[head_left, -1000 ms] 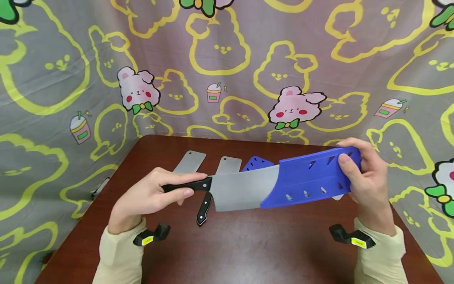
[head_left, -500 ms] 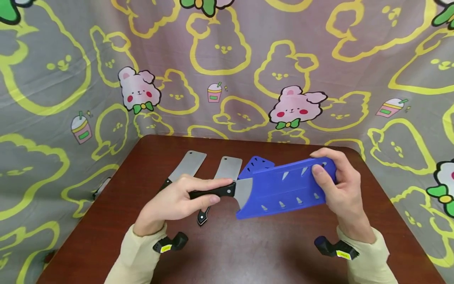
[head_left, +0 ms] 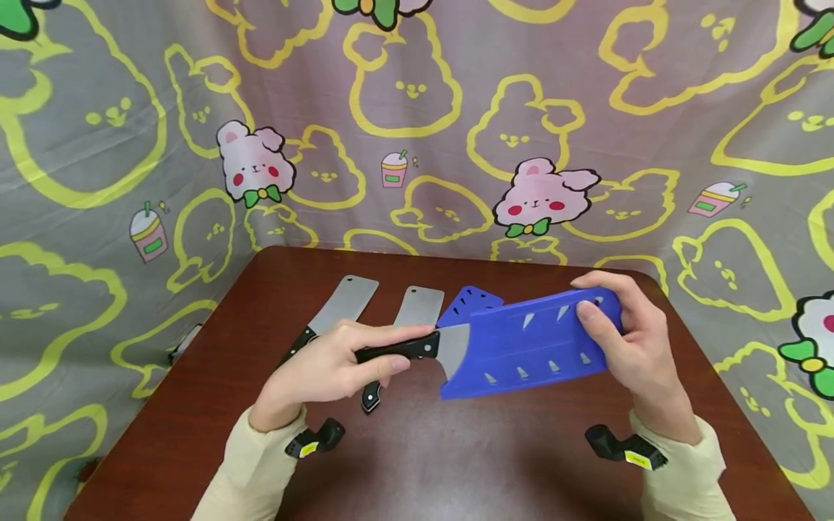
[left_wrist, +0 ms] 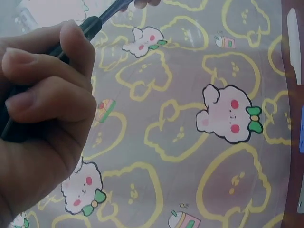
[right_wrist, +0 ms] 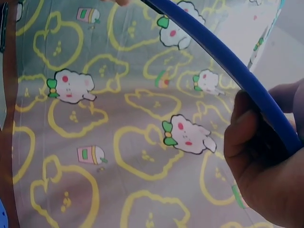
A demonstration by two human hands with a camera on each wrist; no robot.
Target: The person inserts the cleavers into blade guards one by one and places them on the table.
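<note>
My left hand [head_left: 332,367] grips the black handle of a cleaver [head_left: 454,351] above the table, forefinger and thumb lying along it. Most of the blade is hidden inside a slotted blue blade guard [head_left: 524,346]; only a strip by the handle shows. With my right hand [head_left: 638,344] I hold the guard's far end, thumb on its near face. In the left wrist view the fingers of my left hand [left_wrist: 52,90] curl round the dark handle. The right wrist view shows the guard [right_wrist: 228,61] edge-on in my right hand [right_wrist: 266,166].
Two more cleavers lie on the brown table [head_left: 482,456]: one at the left [head_left: 347,300], another cleaver [head_left: 419,305] to its right, partly hidden by my left hand. Beside them rests a second blue guard [head_left: 468,302]. Patterned cloth [head_left: 417,210] hangs around the table.
The cleaver's blade has slid deeper into the guard, leaving far less steel showing. My left hand has moved right and my right hand left; over the last half second both have shifted slightly right.
</note>
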